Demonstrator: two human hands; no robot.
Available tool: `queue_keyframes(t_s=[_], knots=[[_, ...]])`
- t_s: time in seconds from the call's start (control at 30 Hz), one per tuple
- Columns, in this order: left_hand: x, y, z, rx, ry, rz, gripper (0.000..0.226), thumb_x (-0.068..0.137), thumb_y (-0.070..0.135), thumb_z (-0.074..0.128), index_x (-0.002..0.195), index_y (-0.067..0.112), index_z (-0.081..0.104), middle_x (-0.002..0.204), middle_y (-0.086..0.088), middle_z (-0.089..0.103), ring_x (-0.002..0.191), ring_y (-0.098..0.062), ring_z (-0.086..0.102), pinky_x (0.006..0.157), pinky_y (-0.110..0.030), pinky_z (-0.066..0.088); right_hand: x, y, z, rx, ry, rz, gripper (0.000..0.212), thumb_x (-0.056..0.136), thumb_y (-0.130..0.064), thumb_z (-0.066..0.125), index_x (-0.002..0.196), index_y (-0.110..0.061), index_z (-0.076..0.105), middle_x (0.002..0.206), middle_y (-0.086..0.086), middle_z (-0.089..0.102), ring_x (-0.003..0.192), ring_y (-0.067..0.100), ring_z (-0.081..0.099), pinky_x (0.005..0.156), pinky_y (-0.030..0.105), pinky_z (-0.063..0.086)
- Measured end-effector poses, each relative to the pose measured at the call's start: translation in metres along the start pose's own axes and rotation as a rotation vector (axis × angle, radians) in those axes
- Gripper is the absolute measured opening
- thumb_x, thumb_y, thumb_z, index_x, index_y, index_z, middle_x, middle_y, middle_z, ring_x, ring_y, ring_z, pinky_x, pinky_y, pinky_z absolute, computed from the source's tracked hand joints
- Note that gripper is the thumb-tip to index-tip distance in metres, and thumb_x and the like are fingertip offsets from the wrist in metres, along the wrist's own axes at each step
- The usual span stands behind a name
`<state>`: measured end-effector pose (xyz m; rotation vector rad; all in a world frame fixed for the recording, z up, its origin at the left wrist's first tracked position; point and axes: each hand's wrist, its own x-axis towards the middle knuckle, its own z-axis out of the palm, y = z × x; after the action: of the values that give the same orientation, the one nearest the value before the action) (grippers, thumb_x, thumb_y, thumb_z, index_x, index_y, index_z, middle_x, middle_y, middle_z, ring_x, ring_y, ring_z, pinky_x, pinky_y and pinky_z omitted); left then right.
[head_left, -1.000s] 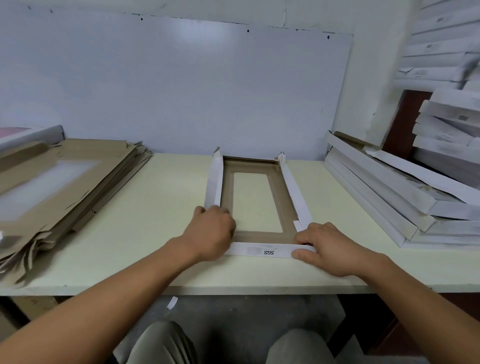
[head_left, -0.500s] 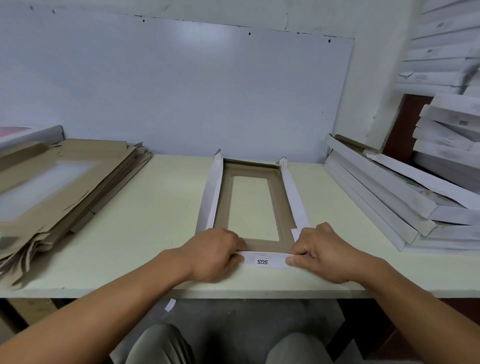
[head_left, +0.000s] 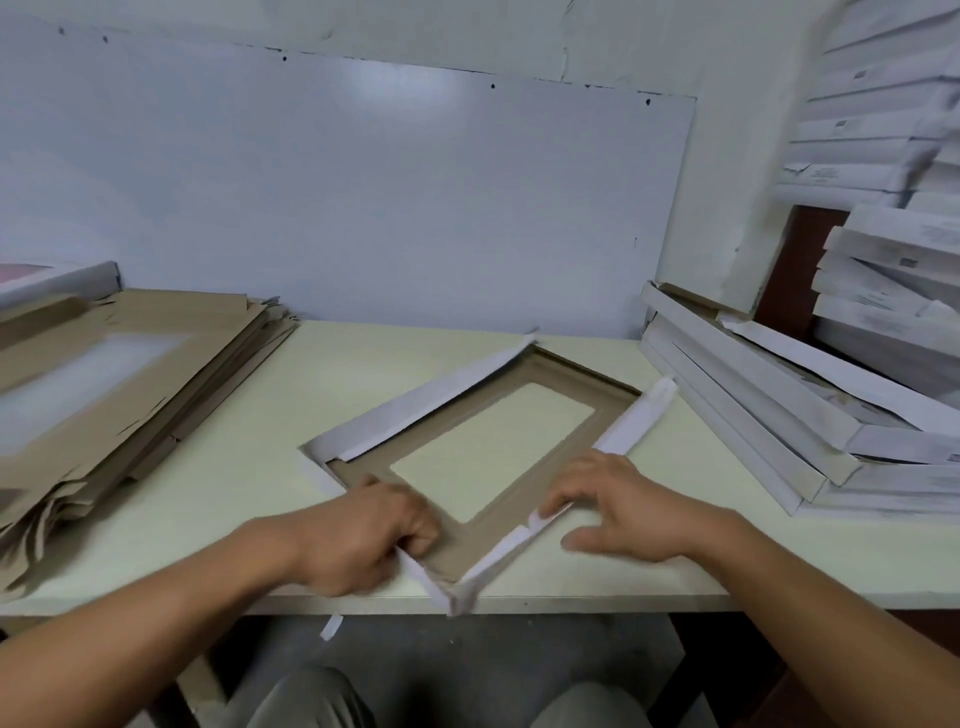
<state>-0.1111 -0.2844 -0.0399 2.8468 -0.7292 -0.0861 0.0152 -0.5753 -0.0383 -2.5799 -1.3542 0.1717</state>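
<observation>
Cardboard frame (head_left: 470, 545), brown with a rectangular window cut through it, lies flat and slantwise on the pale desk (head_left: 291, 415). Its near corner pokes just over the front edge and its far end points toward the right rear. White flaps stand up along its sides: a long left flap (head_left: 431, 400), a long right flap (head_left: 634, 421) and a short flap (head_left: 415, 566) along the near-left edge.

The left hand (head_left: 358, 535) grips the short flap, its fingers (head_left: 421, 530) curled tight over the flap's edge onto the brown card. The right hand (head_left: 628, 509) rests on the near end of the long right flap. Its fingers (head_left: 561, 499) are straight and spread apart, with the tips touching the white edge and the thumb stretched out above the desk. Both hands are slightly blurred.

A stack of flat brown cardboard (head_left: 119, 395) sits on the left part of the desk, well apart from the frame. White boxes (head_left: 753, 415) are piled on the right part, just beside the frame's far end, and taller piles (head_left: 883, 270) rise beyond them. A whiteboard (head_left: 363, 197) leans on the wall behind the desk. A paper scrap (head_left: 331, 626) shows below the desk's front edge, above the person's knees (head_left: 311, 696).
</observation>
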Motion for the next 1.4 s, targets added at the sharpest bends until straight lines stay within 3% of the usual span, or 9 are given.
queue_keyframes(t_s=[0.23,0.37,0.53,0.67,0.73,0.8,1.03,1.27,1.4], knots=[[-0.04,-0.075,-0.036,0.272,-0.083,-0.342,0.037,0.074,0.006,0.055,0.08,0.041,0.067,0.114,0.024,0.044,0.115,-0.005,0.029,0.093,-0.031,0.027,0.004,0.04,-0.016,-0.12,-0.067,0.224,0.012,0.092,-0.039,0.062,0.085,-0.03,0.064,0.085,-0.011,0.061,0.078,0.007,0.054,0.069,0.024,0.043],[-0.033,-0.083,-0.04,0.352,0.182,-0.474,0.06,0.08,0.0,0.045,0.128,0.035,0.058,0.142,0.008,0.039,0.123,-0.018,0.042,0.092,-0.032,0.038,0.021,0.017,-0.006,-0.16,-0.07,0.168,0.03,0.095,-0.036,0.054,0.07,-0.022,0.045,0.07,-0.004,0.05,0.065,0.013,0.045,0.062,0.034,0.037],[0.003,-0.015,-0.014,-0.005,0.431,-0.238,0.052,0.082,0.003,0.054,0.131,0.02,0.056,0.128,0.003,0.056,0.106,-0.02,0.061,0.089,-0.03,0.047,0.063,-0.033,0.007,0.065,0.004,0.171,0.03,0.094,-0.014,0.05,0.065,-0.016,0.042,0.062,-0.004,0.041,0.057,0.012,0.035,0.057,0.031,0.03],[0.023,0.043,0.012,-0.086,0.426,0.061,0.037,0.079,0.013,0.061,0.115,0.016,0.058,0.119,0.0,0.049,0.102,-0.017,0.052,0.087,-0.033,0.047,0.095,-0.068,0.021,0.725,0.047,0.45,0.033,0.088,-0.007,0.053,0.06,-0.021,0.066,0.065,0.003,0.054,0.053,0.014,0.047,0.05,0.022,0.037],[0.028,0.056,0.022,-0.018,0.412,0.131,0.046,0.082,0.028,0.065,0.126,0.019,0.055,0.124,-0.002,0.045,0.112,-0.019,0.045,0.093,-0.034,0.044,0.107,-0.067,0.023,0.964,0.018,0.573,0.015,0.086,-0.009,0.06,0.088,-0.014,0.075,0.08,0.009,0.065,0.069,0.024,0.062,0.065,0.027,0.052],[0.029,0.06,0.03,0.112,0.38,0.116,0.058,0.088,0.043,0.06,0.142,0.03,0.042,0.135,0.0,0.037,0.123,-0.018,0.037,0.099,-0.033,0.038,0.115,-0.059,0.024,0.93,0.043,0.566,0.034,0.085,-0.014,0.071,0.119,-0.014,0.069,0.098,0.004,0.07,0.088,0.02,0.069,0.084,0.03,0.056],[0.032,0.051,0.035,-0.049,0.287,0.137,0.028,0.097,0.023,0.055,0.124,0.017,0.058,0.123,-0.004,0.048,0.113,-0.019,0.044,0.096,-0.033,0.042,0.114,-0.049,0.032,1.28,0.078,0.568,0.034,0.094,-0.004,0.054,0.123,0.014,0.056,0.113,0.031,0.067,0.084,0.024,0.07,0.076,0.028,0.054],[0.022,0.015,0.015,-0.065,0.213,0.116,0.015,0.093,0.007,0.049,0.093,0.015,0.061,0.095,-0.001,0.056,0.09,-0.019,0.053,0.081,-0.032,0.045,0.065,-0.021,-0.008,0.59,-0.23,0.269,0.047,0.075,-0.065,0.072,0.099,-0.024,0.077,0.094,-0.008,0.076,0.082,0.003,0.065,0.076,0.017,0.049],[0.014,-0.013,0.005,-0.031,0.206,-0.016,0.02,0.083,-0.003,0.05,0.086,0.012,0.063,0.091,0.001,0.06,0.083,-0.016,0.054,0.075,-0.028,0.043,0.035,-0.017,-0.02,0.329,-0.336,0.246,0.036,0.065,-0.052,0.083,0.095,-0.034,0.074,0.093,-0.009,0.073,0.084,0.007,0.067,0.079,0.027,0.049]])
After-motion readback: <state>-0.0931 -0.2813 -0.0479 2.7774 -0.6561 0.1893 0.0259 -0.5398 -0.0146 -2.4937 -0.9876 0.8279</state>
